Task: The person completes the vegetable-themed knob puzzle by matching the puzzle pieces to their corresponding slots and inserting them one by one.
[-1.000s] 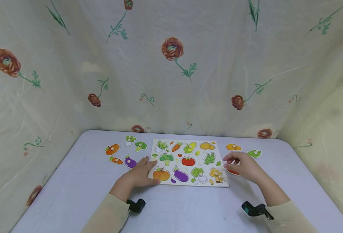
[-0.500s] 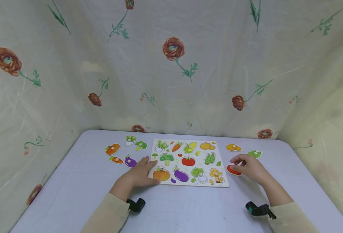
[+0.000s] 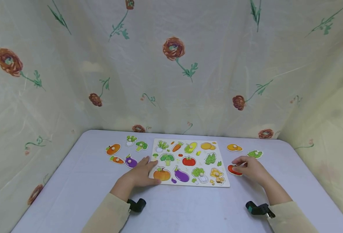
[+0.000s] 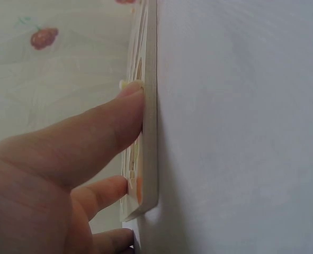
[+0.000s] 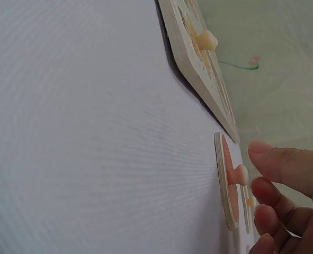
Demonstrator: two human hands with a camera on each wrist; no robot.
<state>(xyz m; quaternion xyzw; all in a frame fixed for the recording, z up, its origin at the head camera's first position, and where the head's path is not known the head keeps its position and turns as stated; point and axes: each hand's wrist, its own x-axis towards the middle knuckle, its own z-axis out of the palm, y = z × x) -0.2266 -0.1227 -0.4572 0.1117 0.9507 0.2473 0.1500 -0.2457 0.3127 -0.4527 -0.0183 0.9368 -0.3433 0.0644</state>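
A white vegetable puzzle board [image 3: 200, 160] lies mid-table. My left hand [image 3: 140, 174] rests at its left front corner; in the left wrist view the thumb [image 4: 114, 127] presses on the board's front edge, the other fingers on its left side. To the board's right lies a tomato puzzle piece [image 3: 233, 170] with a small knob [image 5: 242, 174]. My right hand [image 3: 254, 169] hovers over that piece, thumb and fingers bent around the knob's level with a gap showing between. A mushroom piece [image 3: 216, 174] with a knob sits in the board's near right corner.
Left of the board lie a pumpkin piece [image 3: 113, 149], a carrot piece [image 3: 117, 160], an eggplant piece [image 3: 130, 161], a broccoli piece [image 3: 141, 146] and a radish piece [image 3: 131, 140]. A potato piece [image 3: 234, 147] and a green piece [image 3: 255, 154] lie right. Floral cloth [image 3: 171, 97] surrounds the table.
My right hand has moved right, away from the board's edge, and now hangs over the tomato piece, which it uncovered. The left hand has stayed on the board.
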